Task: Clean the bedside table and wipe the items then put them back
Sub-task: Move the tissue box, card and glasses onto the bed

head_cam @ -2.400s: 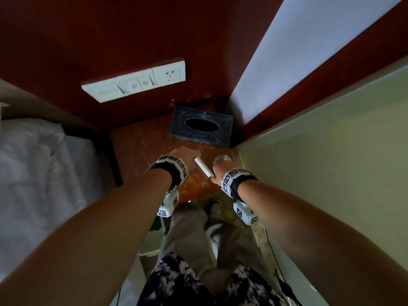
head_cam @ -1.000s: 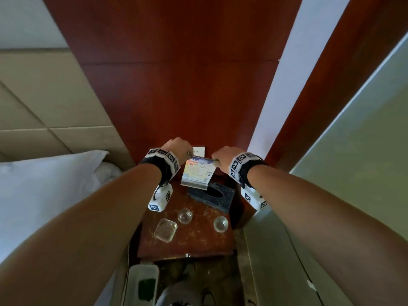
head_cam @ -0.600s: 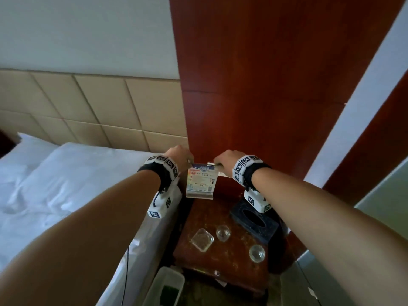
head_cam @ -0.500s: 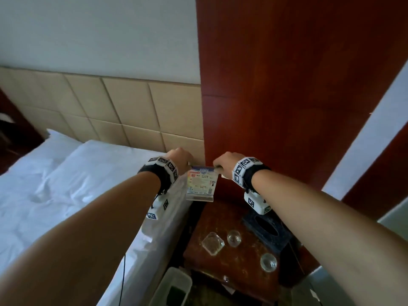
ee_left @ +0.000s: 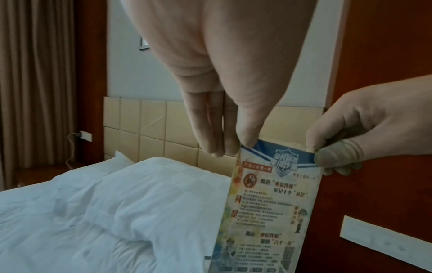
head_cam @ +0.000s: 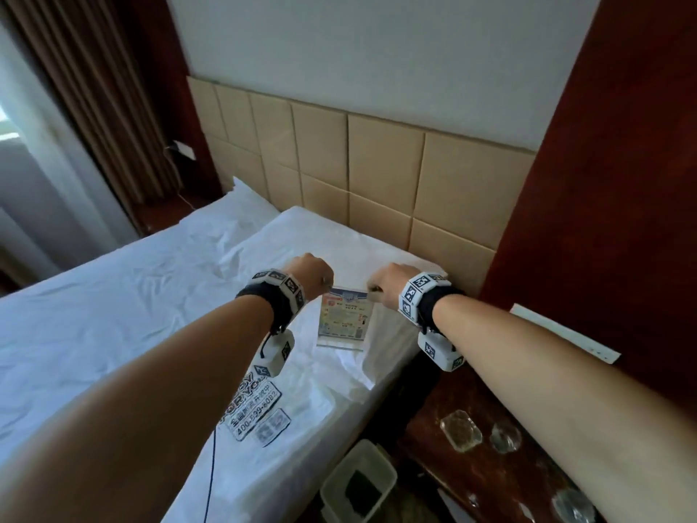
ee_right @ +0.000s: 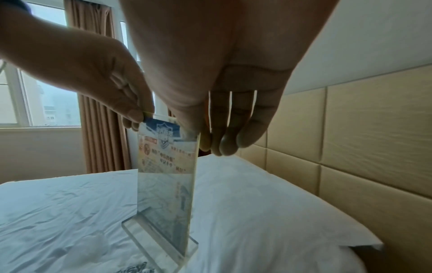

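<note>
Here the acrylic sign holder (head_cam: 342,319) hangs upright above the bed (head_cam: 124,296), near its edge beside the surface (head_cam: 479,473). The left hand (head_cam: 310,271) and right hand (head_cam: 388,281) each pinch a top corner. Set it down flat, since its base would probably tip on soft bedding. The flyer's print is Chinese; the sheet's stamp reads "400-".

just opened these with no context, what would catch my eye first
Both hands, the left hand and the right hand, pinch the top corners of a clear sign stand with a colourful printed card, holding it upright over the white bed. Low on the right, small glass items sit on the dark wooden bedside table.
</note>
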Available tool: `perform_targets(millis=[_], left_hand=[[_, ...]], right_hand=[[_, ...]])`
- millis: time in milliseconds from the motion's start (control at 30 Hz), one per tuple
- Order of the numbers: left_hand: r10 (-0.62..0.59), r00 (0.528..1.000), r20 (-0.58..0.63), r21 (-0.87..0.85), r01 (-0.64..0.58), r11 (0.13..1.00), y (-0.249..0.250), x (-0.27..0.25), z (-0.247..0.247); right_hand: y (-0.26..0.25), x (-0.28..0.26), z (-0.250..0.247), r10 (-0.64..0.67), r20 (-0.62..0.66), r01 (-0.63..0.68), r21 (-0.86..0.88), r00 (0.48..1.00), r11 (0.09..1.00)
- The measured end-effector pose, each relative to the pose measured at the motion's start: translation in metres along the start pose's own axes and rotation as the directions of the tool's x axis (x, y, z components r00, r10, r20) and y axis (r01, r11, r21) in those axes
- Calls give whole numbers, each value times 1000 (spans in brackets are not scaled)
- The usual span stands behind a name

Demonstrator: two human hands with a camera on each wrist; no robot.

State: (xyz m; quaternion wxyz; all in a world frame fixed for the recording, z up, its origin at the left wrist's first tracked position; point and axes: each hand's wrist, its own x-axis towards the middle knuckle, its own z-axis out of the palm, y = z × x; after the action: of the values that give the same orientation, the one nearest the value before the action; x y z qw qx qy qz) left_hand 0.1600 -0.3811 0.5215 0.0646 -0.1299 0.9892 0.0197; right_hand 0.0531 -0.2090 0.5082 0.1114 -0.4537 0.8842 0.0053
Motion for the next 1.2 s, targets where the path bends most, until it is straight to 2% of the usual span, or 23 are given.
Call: perform_targets(millis=[267, 533, 767, 900, 1200], left_hand=[[-42, 998, 55, -55, 45, 997, -138, -22, 39], [-73, 996, 60, -149, 81, 985, -225, -21, 85], [-127, 986, 107, -223, 148, 964, -270, 14, 123], [-145, 970, 196, -190, 183, 965, -289, 50, 148], [-147, 900, 410, -163, 231, 959, -322, 129, 222]], right_hand=[[-122, 76, 26, -57, 65, 60, -44, 996, 997], [-191, 145, 48, -113, 155, 126, -77, 981, 989], [-208, 209, 78, -173, 253, 202, -95, 952, 975], [-207, 253, 103, -206, 324, 244, -79, 923, 967], [-199, 340, 177, -212, 474, 219, 41, 854, 975]])
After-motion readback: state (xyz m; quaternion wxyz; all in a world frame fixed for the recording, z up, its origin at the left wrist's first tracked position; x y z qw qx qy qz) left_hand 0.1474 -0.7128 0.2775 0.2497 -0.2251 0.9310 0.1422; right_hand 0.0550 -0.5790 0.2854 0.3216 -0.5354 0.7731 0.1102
